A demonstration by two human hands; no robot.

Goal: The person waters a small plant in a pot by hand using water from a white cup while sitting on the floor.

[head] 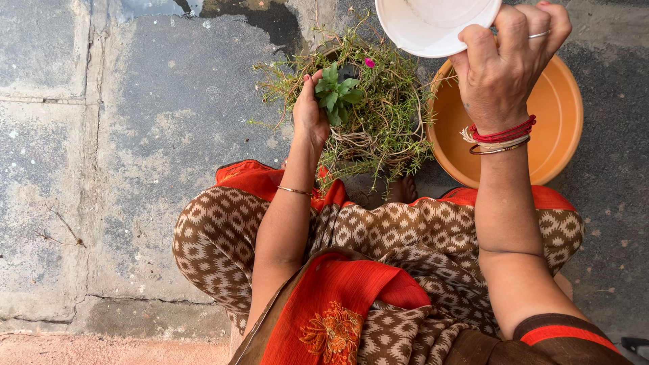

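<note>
Green leafy sprig (336,92) sits pinched in our left hand (308,115), fingers closed around its stem so the leaves fan out just past the fingertips (318,76). Under and around those fingers spreads the potted plant (378,118), a tangle of thin trailing stems with one small pink flower (369,62) just beyond the sprig. Our right hand (503,64) is raised beside it, fingers curled tightly over the rim of a white bowl (433,23), which tilts above the plant. Below that hand's wrist, with its red and metal bangles (501,135), rests an orange basin (547,128) on the grey stone floor (135,135), touching the plant's outer stems.
</note>
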